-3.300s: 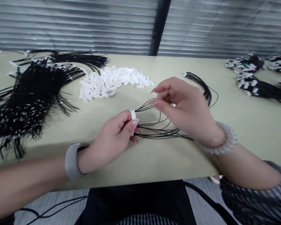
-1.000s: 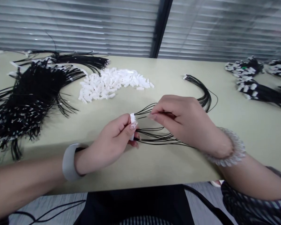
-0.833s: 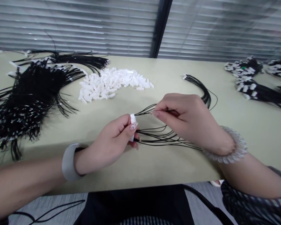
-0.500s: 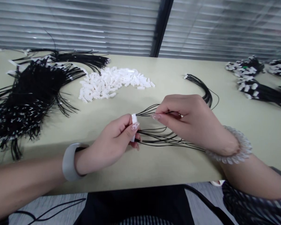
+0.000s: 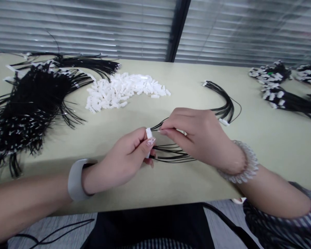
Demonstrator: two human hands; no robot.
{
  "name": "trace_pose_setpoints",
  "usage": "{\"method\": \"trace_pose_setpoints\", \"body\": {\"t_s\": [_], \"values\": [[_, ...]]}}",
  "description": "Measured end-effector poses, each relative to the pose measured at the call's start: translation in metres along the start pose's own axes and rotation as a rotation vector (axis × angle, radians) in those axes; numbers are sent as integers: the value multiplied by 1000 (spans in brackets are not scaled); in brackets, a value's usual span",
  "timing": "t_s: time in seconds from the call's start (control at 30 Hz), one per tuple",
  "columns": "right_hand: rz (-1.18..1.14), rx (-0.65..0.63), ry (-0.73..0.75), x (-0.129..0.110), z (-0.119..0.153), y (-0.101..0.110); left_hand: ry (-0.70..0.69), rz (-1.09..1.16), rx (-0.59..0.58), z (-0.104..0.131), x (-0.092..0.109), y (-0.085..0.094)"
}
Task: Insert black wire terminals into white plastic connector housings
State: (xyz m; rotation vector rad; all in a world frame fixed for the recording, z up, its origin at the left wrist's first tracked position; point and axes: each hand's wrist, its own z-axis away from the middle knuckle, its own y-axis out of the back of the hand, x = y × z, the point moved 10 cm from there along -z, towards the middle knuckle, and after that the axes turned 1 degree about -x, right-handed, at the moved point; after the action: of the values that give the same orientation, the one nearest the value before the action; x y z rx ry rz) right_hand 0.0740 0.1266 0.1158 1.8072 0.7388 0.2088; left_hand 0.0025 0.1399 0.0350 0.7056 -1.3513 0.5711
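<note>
My left hand pinches a small white plastic connector upright between thumb and fingers, just above the table. Several thin black wires fan out from the connector to the right. My right hand pinches one of these wires between thumb and forefinger, its tip close against the connector's right side. More of the same black wires curve away behind my right hand, with a white end piece lying by my knuckles.
A heap of loose white connectors lies behind my hands. A big tangle of black wires fills the left of the pale green table. Bundles of wires with white connectors sit far right. Closed blinds run along the back.
My right hand has slid left along the wire until its fingertips nearly meet the connector. My left hand has stayed in place with the connector.
</note>
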Motion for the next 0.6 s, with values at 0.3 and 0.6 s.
{"method": "trace_pose_setpoints", "body": {"t_s": [0.3, 0.6], "values": [[9, 202, -18, 1, 0, 21, 20, 35, 84, -1, -2, 8], [279, -313, -42, 13, 10, -16, 68, 158, 240, -3, -11, 24]]}}
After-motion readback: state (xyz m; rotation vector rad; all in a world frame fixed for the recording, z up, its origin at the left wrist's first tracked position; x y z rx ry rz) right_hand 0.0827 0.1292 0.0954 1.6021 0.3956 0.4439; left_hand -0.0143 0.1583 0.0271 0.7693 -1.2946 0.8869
